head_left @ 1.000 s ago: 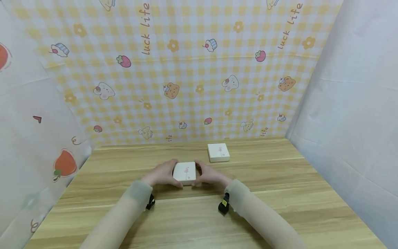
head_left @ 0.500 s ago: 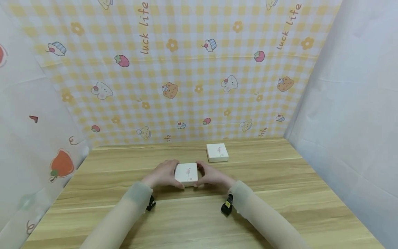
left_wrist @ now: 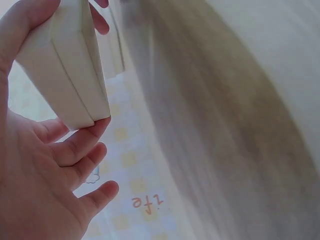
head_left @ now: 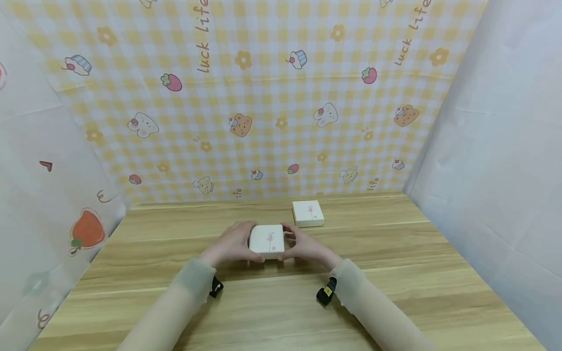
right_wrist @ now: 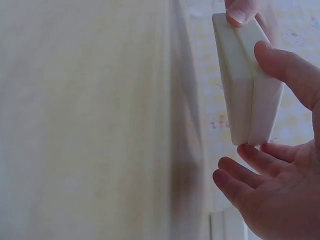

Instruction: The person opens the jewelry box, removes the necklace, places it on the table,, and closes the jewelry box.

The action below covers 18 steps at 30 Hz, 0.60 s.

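Observation:
A square white lidded box [head_left: 267, 239] with a small pink print on its top is held between both hands at the middle of the wooden table. My left hand [head_left: 234, 243] grips its left side, thumb toward the near edge and fingers on the far side. From the right, my right hand [head_left: 305, 246] pinches the opposite side. In the left wrist view a seam between lid and base runs along the white box [left_wrist: 70, 65], and a gap shows between it and the tabletop. The right wrist view shows the thumb and fingertips on the same box [right_wrist: 245, 90].
A second, similar white box [head_left: 308, 213] lies behind and right of the hands. A yellow checked cloth [head_left: 263, 107] hangs along the table's back edge. White cloths stand at the left [head_left: 30, 122] and right [head_left: 496, 146]. Black straps with cameras sit on both wrists.
The held box and both hands have shifted slightly to the right, and the box now appears a little higher. The second box stays put; the head view has moved slightly.

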Motion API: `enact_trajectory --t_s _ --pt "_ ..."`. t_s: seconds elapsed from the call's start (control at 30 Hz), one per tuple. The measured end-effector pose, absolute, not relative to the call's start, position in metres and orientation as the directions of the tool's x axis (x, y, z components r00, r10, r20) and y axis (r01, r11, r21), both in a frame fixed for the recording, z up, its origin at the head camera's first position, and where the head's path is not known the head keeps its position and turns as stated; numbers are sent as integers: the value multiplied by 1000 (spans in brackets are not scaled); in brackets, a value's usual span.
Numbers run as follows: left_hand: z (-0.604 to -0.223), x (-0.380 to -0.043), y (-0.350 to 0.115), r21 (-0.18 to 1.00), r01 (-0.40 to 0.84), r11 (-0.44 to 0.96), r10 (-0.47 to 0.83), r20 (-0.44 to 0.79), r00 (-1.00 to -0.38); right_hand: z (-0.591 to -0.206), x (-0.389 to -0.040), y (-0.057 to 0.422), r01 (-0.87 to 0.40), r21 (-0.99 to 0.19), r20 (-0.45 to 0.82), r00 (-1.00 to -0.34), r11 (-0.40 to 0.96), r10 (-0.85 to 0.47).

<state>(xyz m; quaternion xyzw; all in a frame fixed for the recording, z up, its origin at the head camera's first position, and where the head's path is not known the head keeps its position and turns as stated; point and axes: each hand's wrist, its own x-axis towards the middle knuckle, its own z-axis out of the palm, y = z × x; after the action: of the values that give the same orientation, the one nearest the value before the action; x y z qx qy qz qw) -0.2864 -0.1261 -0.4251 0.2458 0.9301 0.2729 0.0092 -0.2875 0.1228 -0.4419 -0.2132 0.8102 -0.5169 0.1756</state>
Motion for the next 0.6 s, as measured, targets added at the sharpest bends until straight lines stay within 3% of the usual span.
enact_trajectory --t_s 0.2,0.6 --pt "-418 -285 -125 542 446 712 445 143 -884 -433 -292 125 -232 -917 11 -828 325 -561" --pt "-402 -285 -121 525 471 709 450 178 -875 -406 -295 129 -349 -819 14 -805 455 -593"
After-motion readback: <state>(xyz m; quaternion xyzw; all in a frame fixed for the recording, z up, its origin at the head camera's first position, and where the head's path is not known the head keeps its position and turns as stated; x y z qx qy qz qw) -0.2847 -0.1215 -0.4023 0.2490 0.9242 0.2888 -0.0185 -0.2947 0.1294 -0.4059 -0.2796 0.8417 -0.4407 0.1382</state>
